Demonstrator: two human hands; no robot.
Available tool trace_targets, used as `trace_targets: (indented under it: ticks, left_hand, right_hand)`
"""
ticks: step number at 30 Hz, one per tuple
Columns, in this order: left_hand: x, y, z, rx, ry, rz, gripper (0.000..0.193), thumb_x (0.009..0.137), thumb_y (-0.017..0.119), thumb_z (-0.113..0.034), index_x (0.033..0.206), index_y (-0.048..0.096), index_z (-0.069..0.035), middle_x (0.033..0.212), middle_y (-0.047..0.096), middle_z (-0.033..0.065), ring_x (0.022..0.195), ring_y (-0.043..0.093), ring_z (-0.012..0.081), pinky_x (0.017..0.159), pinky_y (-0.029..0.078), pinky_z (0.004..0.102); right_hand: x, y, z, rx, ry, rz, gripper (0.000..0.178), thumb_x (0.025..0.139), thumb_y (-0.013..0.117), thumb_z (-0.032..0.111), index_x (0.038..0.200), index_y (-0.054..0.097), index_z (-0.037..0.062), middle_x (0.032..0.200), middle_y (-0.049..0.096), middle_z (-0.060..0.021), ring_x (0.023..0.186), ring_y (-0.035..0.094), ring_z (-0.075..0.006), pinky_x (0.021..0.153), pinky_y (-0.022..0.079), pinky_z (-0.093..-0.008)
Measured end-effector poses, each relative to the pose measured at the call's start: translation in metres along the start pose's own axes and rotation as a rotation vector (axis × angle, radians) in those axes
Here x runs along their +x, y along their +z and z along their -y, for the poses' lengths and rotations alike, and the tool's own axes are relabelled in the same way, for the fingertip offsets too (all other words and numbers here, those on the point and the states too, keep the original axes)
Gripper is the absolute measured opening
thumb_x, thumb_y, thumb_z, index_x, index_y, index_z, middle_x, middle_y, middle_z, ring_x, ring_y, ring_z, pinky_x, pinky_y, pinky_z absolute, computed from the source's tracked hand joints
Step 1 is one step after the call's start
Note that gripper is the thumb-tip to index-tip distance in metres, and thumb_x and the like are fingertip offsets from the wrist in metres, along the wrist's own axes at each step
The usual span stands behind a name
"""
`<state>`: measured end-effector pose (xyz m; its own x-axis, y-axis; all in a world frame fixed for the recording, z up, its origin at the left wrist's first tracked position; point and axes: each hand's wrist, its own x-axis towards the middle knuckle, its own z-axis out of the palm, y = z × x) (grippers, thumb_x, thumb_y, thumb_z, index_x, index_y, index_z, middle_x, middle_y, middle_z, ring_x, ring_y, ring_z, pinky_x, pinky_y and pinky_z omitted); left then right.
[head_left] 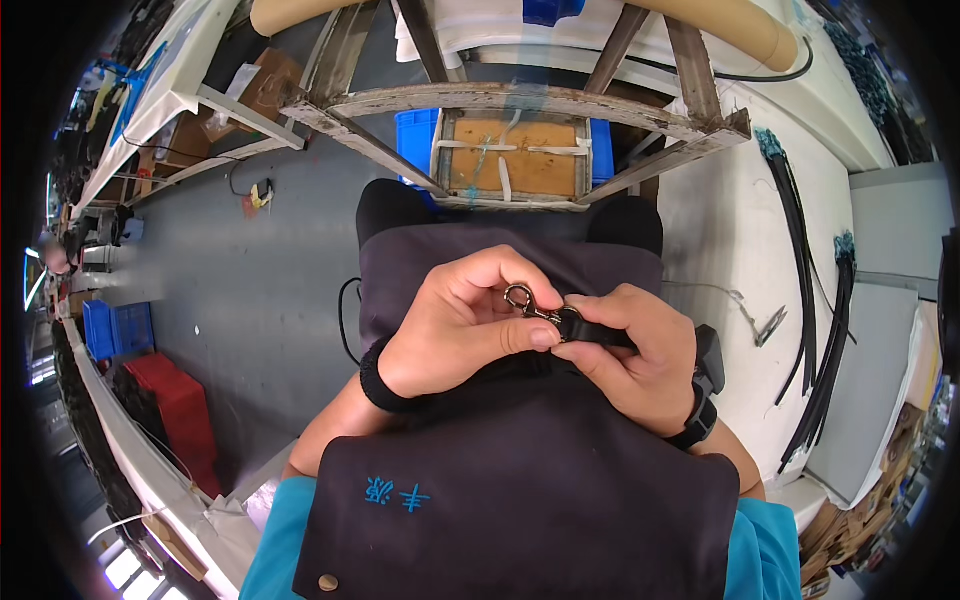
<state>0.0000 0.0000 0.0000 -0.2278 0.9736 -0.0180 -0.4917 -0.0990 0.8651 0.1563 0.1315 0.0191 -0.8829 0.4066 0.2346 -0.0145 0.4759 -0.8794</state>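
Above my lap, my left hand (pixel 445 325) pinches a small dark metal snap hook (pixel 519 296) between thumb and forefinger. A black strap (pixel 600 334) runs from the base of the hook into my right hand (pixel 645 360), whose thumb and fingers are closed around it. Both sets of fingertips almost meet where hook and strap join. My fingers partly cover that joint, so its details are hidden. A dark apron (pixel 520 480) lies under my hands.
On the white table (pixel 700 215) to my right lie bundles of black straps (pixel 828 345) with teal ends, and small thread snips (pixel 771 326). Ahead are a worn metal frame (pixel 520 98) and a wood-topped box (pixel 545 172). A red bin (pixel 172 405) and blue crate (pixel 118 330) stand left.
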Motion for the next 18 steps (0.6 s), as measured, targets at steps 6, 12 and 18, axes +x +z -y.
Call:
trace_targets:
  ticks: [6, 12, 18]
  left_hand:
    - [-0.003, -0.007, 0.005, -0.034, -0.006, -0.106, 0.015, 0.084, 0.064, 0.003, 0.097, 0.057, 0.000, 0.087, 0.063, 0.0053, 0.078, 0.063, 0.0118, 0.075, 0.053, 0.0243]
    - [0.013, -0.024, 0.008, 0.072, 0.090, -0.080, 0.051, 0.085, 0.068, -0.030, 0.123, 0.047, -0.003, 0.109, 0.057, 0.0068, 0.093, 0.056, 0.0138, 0.074, 0.049, 0.0270]
    - [0.081, -0.042, 0.003, 0.472, 0.379, -0.523, 0.043, 0.087, 0.066, -0.021, 0.122, 0.050, -0.001, 0.111, 0.058, 0.0070, 0.095, 0.055, 0.0117, 0.081, 0.045, 0.0252]
  right_hand:
    - [0.004, 0.006, -0.004, -0.103, -0.118, -0.063, 0.033, 0.072, 0.076, 0.008, 0.102, 0.064, 0.0017, 0.072, 0.060, -0.0089, 0.059, 0.058, -0.0211, 0.051, 0.045, -0.0273]
    - [0.011, 0.005, -0.008, -0.119, -0.152, -0.072, 0.031, 0.073, 0.075, 0.008, 0.101, 0.064, 0.0012, 0.072, 0.061, -0.0093, 0.058, 0.057, -0.0203, 0.052, 0.044, -0.0269]
    - [0.020, 0.006, -0.006, -0.060, -0.093, -0.108, 0.029, 0.075, 0.074, 0.009, 0.101, 0.064, 0.0021, 0.073, 0.062, -0.0089, 0.059, 0.057, -0.0182, 0.051, 0.043, -0.0257]
